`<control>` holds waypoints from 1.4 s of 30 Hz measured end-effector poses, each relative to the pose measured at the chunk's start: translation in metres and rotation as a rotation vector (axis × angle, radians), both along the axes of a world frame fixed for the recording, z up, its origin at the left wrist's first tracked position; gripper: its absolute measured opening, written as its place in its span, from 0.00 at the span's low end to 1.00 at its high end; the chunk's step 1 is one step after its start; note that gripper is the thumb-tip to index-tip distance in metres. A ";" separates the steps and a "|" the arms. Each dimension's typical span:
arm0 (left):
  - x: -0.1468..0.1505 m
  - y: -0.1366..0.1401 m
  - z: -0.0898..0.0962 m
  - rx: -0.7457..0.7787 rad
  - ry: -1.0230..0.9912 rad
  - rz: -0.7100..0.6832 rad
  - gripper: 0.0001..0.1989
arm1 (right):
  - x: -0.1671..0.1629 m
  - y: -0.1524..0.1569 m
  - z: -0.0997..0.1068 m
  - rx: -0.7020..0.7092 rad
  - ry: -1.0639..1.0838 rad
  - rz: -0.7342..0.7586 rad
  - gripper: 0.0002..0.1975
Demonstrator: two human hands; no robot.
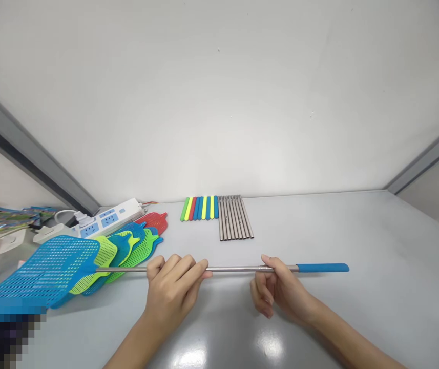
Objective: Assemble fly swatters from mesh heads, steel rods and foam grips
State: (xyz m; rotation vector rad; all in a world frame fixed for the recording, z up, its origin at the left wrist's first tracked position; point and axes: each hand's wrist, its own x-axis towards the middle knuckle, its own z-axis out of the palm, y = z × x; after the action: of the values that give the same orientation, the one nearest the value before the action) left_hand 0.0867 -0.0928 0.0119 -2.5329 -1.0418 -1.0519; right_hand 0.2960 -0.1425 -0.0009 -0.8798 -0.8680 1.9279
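A blue fly swatter (234, 269) with a telescopic metal rod lies level across the view, its perforated head at the left and its blue grip at the right. My left hand (175, 279) is closed around the rod near the head. Farther right, my right hand (275, 287) pinches the rod between thumb and curled fingers, just short of the blue grip. Under and beside the held head, several loose swatter heads (142, 251) in blue, green, yellow and red overlap on the table.
Beyond my hands, a row of coloured grips (200, 208) lies beside several metal rods (235, 218). At the left stand a white power strip (109, 219) with plugs and cables, and shiny plastic packaging (2, 220). A white wall (227, 102) closes off the table's (338, 225) back.
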 end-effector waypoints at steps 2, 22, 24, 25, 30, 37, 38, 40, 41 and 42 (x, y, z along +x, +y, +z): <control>0.001 -0.001 -0.001 -0.008 -0.001 0.004 0.05 | -0.001 0.000 -0.001 -0.016 0.000 -0.001 0.28; 0.007 -0.005 -0.003 -0.021 0.043 -0.022 0.07 | -0.006 0.000 0.009 0.013 -0.098 -0.096 0.20; 0.006 -0.003 0.001 0.049 0.082 -0.034 0.07 | -0.007 -0.001 0.011 -0.013 -0.083 -0.113 0.20; 0.005 -0.001 0.004 0.100 0.103 -0.038 0.06 | -0.006 -0.002 0.014 -0.028 -0.075 -0.110 0.19; -0.004 0.008 0.013 0.279 0.184 -0.029 0.03 | -0.001 -0.002 0.023 -0.065 -0.061 -0.113 0.19; -0.007 0.011 0.006 0.166 0.183 -0.026 0.04 | 0.006 0.000 0.021 -0.032 -0.176 -0.133 0.20; -0.007 0.011 0.005 0.135 0.186 -0.030 0.05 | 0.006 0.000 0.020 -0.030 -0.187 -0.145 0.20; -0.007 0.012 0.005 0.106 0.191 -0.041 0.05 | 0.003 0.000 0.018 -0.026 -0.195 -0.178 0.21; -0.007 0.012 0.006 0.111 0.187 -0.043 0.05 | 0.002 -0.001 0.018 -0.023 -0.191 -0.195 0.21; -0.008 0.012 0.007 0.127 0.179 -0.047 0.04 | 0.000 -0.001 0.017 -0.018 -0.183 -0.211 0.21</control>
State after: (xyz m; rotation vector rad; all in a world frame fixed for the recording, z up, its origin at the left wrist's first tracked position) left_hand 0.0787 -0.0805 0.0186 -2.5057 -0.8447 -0.8546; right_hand 0.2964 -0.1439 0.0162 -1.1262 -0.8280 1.6944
